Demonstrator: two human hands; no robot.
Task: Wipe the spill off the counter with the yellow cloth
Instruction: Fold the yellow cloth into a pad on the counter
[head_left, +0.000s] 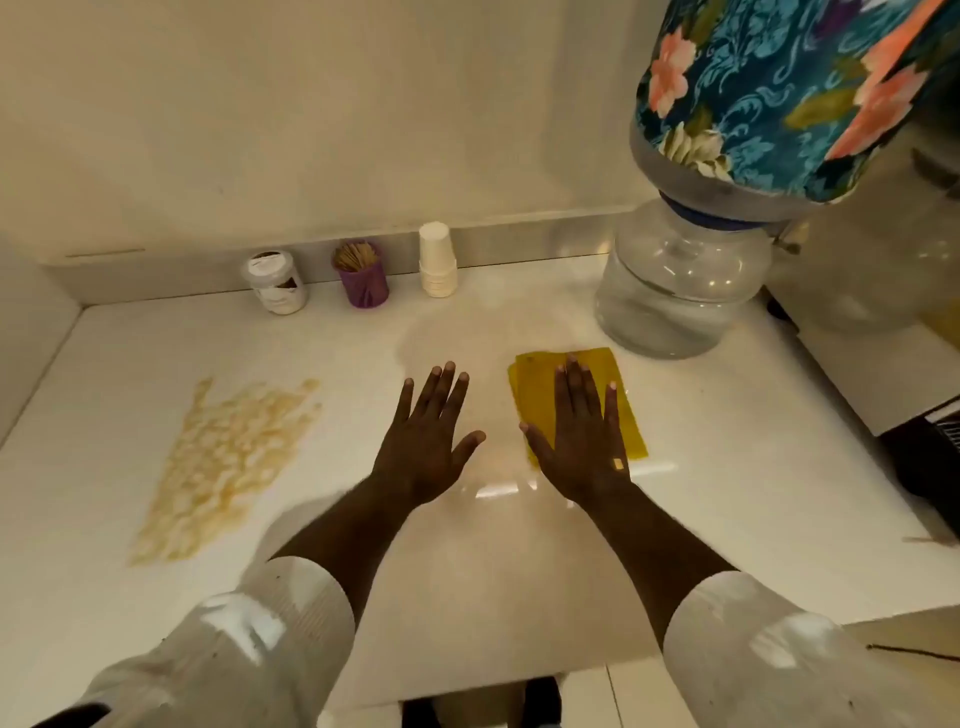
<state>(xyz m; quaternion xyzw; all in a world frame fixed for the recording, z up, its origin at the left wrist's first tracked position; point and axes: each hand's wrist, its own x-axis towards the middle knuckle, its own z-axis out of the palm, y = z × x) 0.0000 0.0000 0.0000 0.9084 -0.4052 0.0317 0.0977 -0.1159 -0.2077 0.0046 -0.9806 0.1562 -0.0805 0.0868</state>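
Both arms are reaching forward in rolled-up pale sleeves, left hand (427, 434) and right hand (582, 434) lying flat, fingers spread.

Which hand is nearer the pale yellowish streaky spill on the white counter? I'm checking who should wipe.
Left. The left hand hovers flat just right of the pale yellowish streaky spill. The right hand lies farther right, palm down on the flat yellow cloth.

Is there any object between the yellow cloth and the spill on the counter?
Only the left hand lies flat on the counter between the yellow cloth, under the right hand, and the spill; nothing else.
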